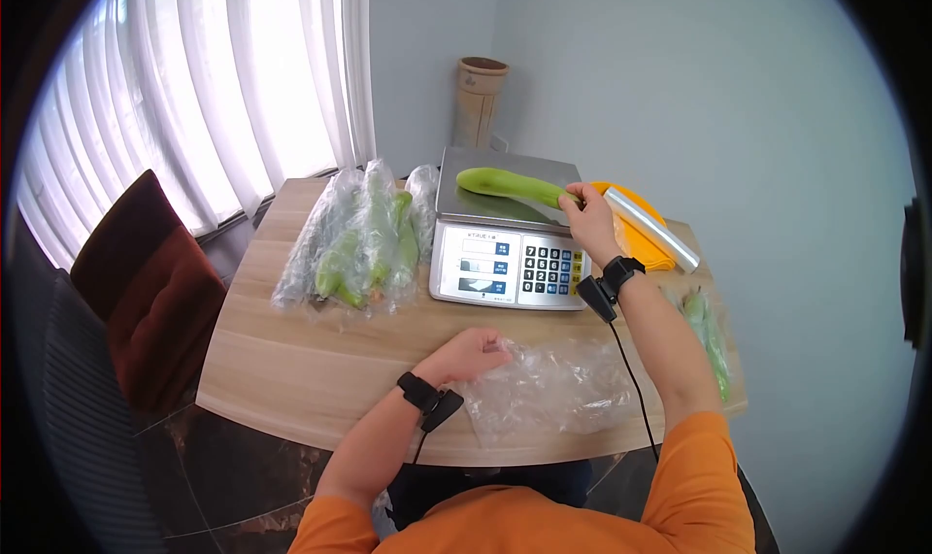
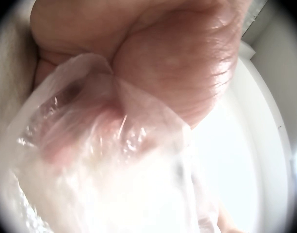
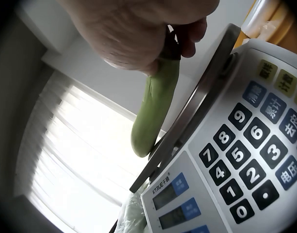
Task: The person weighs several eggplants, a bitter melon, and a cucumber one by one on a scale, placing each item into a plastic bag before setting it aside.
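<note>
A wood table stands in a corner with white curtains on the left and a pale wall behind; a red chair is at its left edge. In the middle of the table is a scale with steel pan and number keypad. A green gourd lies along the pan, and the right hand pinches its stem end w/ thumb and fingers curled; the wrist view shows the far end touching the pan, while the held end is a bit up. The left hand rests near the front edge, fingers bent and holding the edge of a clear bag that lies crumpled on the table, just beside the scale front. Left of the scale are more gourds in wrap, approx. side by side. Behind the right hand lie a wrap roll and a yellow thing. At the right edge lies another wrapped gourd. A tall vase stands in the corner.
</note>
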